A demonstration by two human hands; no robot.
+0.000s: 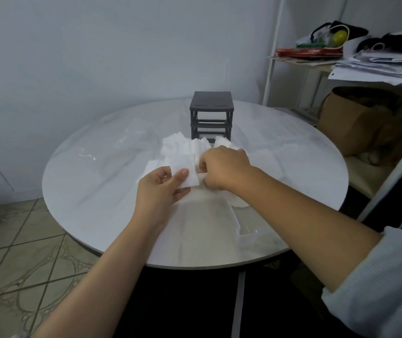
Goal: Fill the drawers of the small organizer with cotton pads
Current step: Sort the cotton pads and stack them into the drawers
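A small dark grey organizer [211, 111] stands upright at the far middle of the round white table [102, 181]; its frame slots look open and dark. In front of it lies a heap of white square cotton pads [182, 147]. My left hand [163, 189] pinches a small stack of pads [187, 170] between thumb and fingers, just above the table. My right hand [221, 168] is curled right beside it, its fingertips closed on pads at the stack's right edge. A clear drawer [221, 215] lies near the front, hard to make out.
A metal shelf [317, 64] with papers, a red box and bags stands at the right. A brown cardboard box [356, 123] sits under it. A chair [390, 172] is close to the table's right edge. Tiled floor shows at the left.
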